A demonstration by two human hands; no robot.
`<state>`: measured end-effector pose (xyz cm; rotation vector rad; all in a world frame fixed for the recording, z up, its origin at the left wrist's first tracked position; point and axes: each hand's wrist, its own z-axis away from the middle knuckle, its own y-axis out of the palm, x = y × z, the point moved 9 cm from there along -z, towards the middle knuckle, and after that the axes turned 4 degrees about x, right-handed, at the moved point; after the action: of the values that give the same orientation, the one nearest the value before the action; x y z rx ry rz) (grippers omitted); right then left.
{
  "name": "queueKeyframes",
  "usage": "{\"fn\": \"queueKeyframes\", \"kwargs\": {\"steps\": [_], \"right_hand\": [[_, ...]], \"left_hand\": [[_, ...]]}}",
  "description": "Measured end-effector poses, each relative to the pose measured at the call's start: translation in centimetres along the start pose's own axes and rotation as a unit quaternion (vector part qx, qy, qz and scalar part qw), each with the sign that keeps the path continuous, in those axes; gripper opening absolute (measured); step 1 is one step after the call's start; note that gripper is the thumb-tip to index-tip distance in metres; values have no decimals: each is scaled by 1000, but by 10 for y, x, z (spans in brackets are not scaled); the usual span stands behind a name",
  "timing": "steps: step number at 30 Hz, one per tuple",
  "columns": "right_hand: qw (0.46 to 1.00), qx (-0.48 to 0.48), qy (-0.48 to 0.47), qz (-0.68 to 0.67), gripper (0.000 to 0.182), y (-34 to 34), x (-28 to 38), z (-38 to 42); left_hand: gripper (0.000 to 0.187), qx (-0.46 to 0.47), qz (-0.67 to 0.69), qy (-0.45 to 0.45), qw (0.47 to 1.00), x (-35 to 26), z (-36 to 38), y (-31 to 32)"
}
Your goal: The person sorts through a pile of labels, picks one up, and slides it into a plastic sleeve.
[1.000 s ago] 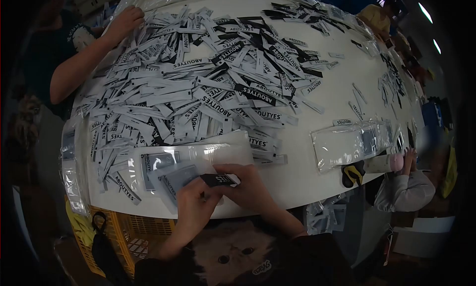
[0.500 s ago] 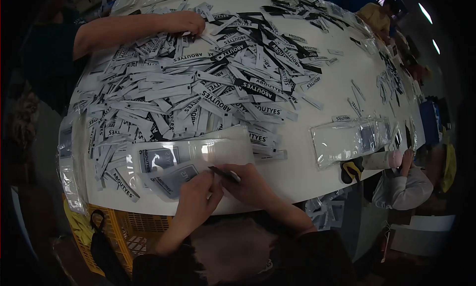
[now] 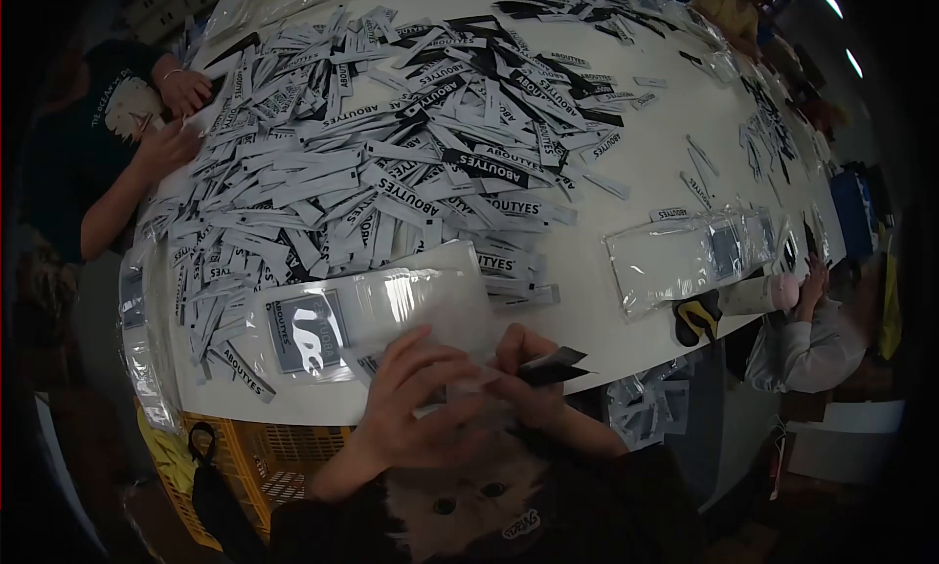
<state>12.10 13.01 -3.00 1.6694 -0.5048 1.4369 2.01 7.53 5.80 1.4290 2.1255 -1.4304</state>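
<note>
My left hand (image 3: 416, 393) grips a small clear plastic bag (image 3: 460, 373) lifted off the table's near edge, fingers spread over it. My right hand (image 3: 523, 368) pinches a black label (image 3: 553, 366) at the bag's right side; its end sticks out to the right. Just beyond my hands lies a stack of clear bags (image 3: 391, 305) with a printed ABOUTYES card inside. A big heap of white and black ABOUTYES labels (image 3: 391, 163) covers the white table (image 3: 606, 339) beyond it.
Another person at the far left has both hands (image 3: 176, 114) at the heap's edge. A second stack of clear bags (image 3: 685, 261) lies at right. A yellow crate (image 3: 245, 466) stands under the table. A seated person (image 3: 807, 339) is at right.
My hands rose from the table with the bag and the black label, toward me. The other person's arm pulled back from the heap to the far left edge.
</note>
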Motion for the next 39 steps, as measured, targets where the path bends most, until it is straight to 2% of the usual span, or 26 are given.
{"fn": "queueKeyframes", "kwargs": {"steps": [1, 3, 4, 6, 7, 8, 10, 11, 12, 14, 16, 18, 19, 20, 21, 23, 24, 26, 27, 30, 31, 33, 34, 35, 37, 39], "right_hand": [[1000, -4, -3, -1, 18, -1, 1, 4], [993, -97, 28, -68, 22, -19, -3, 14], [992, -99, 28, -69, 22, -27, -7, 15], [964, -71, -237, 96, 25, -40, 28, 22], [955, -121, -190, 193, 23, -51, 24, 23], [955, -122, -189, 194, 23, -55, 16, 25], [917, -136, -150, 343, 17, -60, 2, 23], [902, -116, -217, 355, 13, -55, 15, 29], [903, -116, -214, 354, 13, -56, 13, 32], [934, -159, -26, 318, 28, -76, -23, 32], [937, -158, -60, 306, 26, -86, -28, 48], [938, -164, -85, 294, 25, -80, -16, 51], [969, -115, -199, 88, 23, -59, 17, 34], [943, -58, -302, -123, 22, -47, 44, 22], [943, -60, -304, -123, 22, -43, 50, 12], [954, 33, -212, -211, 20, -20, 43, -12], [953, 35, -215, -212, 20, -14, 42, -13], [992, -1, -122, -13, 19, -2, 25, -19], [993, 47, -95, 61, 17, 7, 20, -18], [993, 71, -86, -32, 19, 12, 15, -14], [993, 42, -108, -4, 25, 1, 17, -9], [995, 67, -67, -1, 28, -5, 8, -7], [995, 93, -29, 2, 31, -3, 1, -7], [995, 93, -28, 1, 31, 2, 4, -8], [996, -28, -79, 15, 36, -6, 22, -13], [972, -150, -172, 47, 42, -40, 38, -4]], "left_hand": [[35, 4, 1, 3, 1000, 2, 1, 13], [50, -52, 31, -82, 995, 18, 6, 32], [50, -50, 32, -82, 995, 20, 6, 35], [55, -79, 17, -117, 990, 30, 10, 29], [55, -78, 18, -117, 990, 31, 9, 28], [56, -72, 11, -132, 989, 36, 8, 28], [56, -71, 1, -143, 987, 42, 7, 26], [56, -64, -1, -141, 988, 43, 6, 25], [56, -51, -3, -143, 988, 42, 7, 26], [55, -42, 3, -153, 987, 42, 8, 26], [54, -42, 11, -163, 986, 45, 5, 26], [51, 33, -45, -157, 986, 45, 0, 36], [51, 33, -43, -154, 987, 45, -3, 37], [55, 55, -49, -140, 987, 43, -6, 41], [59, 77, -55, -127, 987, 41, -7, 45], [57, 53, -16, -115, 992, 36, -8, 42], [54, 26, 21, -102, 994, 34, -9, 37], [55, 6, 2, -100, 995, 33, -6, 30], [55, -15, -12, -102, 995, 33, -4, 25], [58, -37, 13, -116, 992, 35, 0, 18], [58, -38, 14, -117, 992, 33, -1, 12], [54, -45, 60, -265, 961, 55, 4, -4], [34, -59, 82, -288, 952, 65, 12, -5], [34, -58, 82, -289, 952, 66, 15, -8], [12, 88, 62, -349, 931, 76, 21, 8], [12, 72, 71, -346, 933, 75, 20, 7]]}}
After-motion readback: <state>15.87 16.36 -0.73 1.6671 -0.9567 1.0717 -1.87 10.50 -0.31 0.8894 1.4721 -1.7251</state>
